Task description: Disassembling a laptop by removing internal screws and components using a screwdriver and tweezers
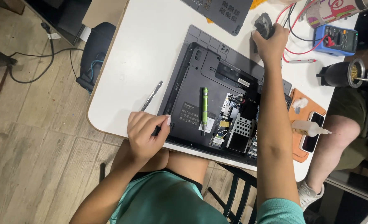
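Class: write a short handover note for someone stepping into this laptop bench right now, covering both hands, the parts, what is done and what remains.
Left hand: grips the near-left corner of the upturned laptop.
Right hand: reaches across, closed on a dark tool at the far edge.
Green screwdriver lies on the laptop base; metal pry tool on the table.
Done: bottom cover off, internals exposed.
Left: boards appear seated; reassembly not begun.

Dark object half hidden under right hand
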